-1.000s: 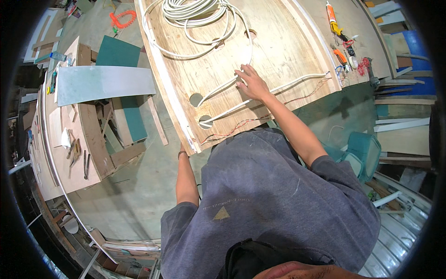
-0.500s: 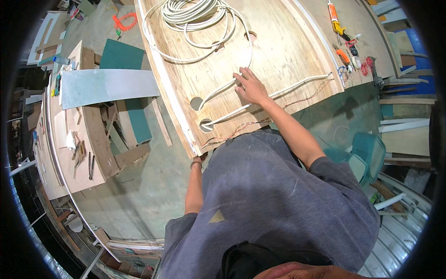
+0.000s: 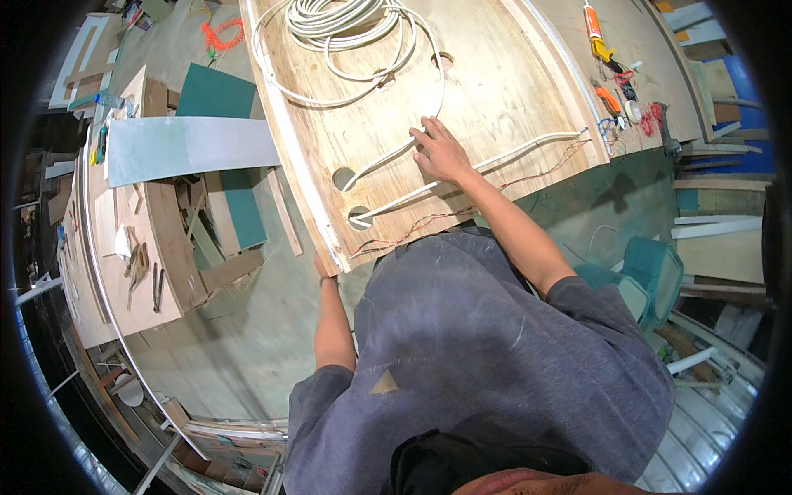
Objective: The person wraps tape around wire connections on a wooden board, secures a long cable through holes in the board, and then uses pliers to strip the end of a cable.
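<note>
White cable (image 3: 381, 160) is crossed by nearer right hand (image 3: 442, 155), fingers loosely spread; long axis slants away-right from hole (image 3: 340, 179) near near-left corner of board (image 3: 503, 99). Left hand (image 3: 321, 268) is partly hidden there; grip cannot be told.

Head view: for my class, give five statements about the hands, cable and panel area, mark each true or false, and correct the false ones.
1. The right hand is at the white cable. True.
2. The left hand lies flat beside the cable coil. False: it is at the near left corner of the wooden panel, partly hidden.
3. Two round holes show near that corner. True.
4. The cable coil hangs off the panel. False: it lies on it.
5. An orange-and-white tube lies right of the panel. True.
</note>
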The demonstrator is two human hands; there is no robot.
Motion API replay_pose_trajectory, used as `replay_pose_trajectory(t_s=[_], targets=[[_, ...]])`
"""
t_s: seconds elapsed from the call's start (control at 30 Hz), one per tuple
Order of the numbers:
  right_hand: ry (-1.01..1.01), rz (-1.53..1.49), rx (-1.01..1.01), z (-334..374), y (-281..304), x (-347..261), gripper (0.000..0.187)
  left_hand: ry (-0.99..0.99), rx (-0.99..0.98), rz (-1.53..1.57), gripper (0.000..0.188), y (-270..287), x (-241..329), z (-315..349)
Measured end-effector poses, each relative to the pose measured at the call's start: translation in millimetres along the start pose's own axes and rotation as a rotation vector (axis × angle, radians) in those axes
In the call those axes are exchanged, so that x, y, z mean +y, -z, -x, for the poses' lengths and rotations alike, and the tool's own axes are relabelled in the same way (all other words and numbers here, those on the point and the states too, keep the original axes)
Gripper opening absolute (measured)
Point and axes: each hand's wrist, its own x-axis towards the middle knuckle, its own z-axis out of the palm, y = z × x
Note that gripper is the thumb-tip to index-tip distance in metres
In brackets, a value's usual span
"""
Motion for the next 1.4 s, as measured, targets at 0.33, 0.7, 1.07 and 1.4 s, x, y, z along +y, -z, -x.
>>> replay_pose_trajectory(t_s=[0.33, 0.7, 1.07, 1.4], targets=[[0.021, 0.004, -0.039, -2.5, 4.0, -0.5, 0.054, 0.167, 0.133, 0.547, 0.027, -6.1, 114.6, -13.5], [0.043, 0.062, -0.026, -4.1, -3.9, 4.5, 0.045, 0.178, -0.112, 0.862, 0.047, -51.6, 203.2, -24.5], [0.092, 0.159, -0.053, -3.0, 1.9, 6.1, 0.049, 0.016, -0.12, 0.383, 0.05, -86.1, 261.7, -5.4], [0.102, 0.195, -0.129, -2.9, 15.1, 10.4, 0.053, -0.071, 0.286, -0.126, 0.077, -129.6, 271.7, -32.2]])
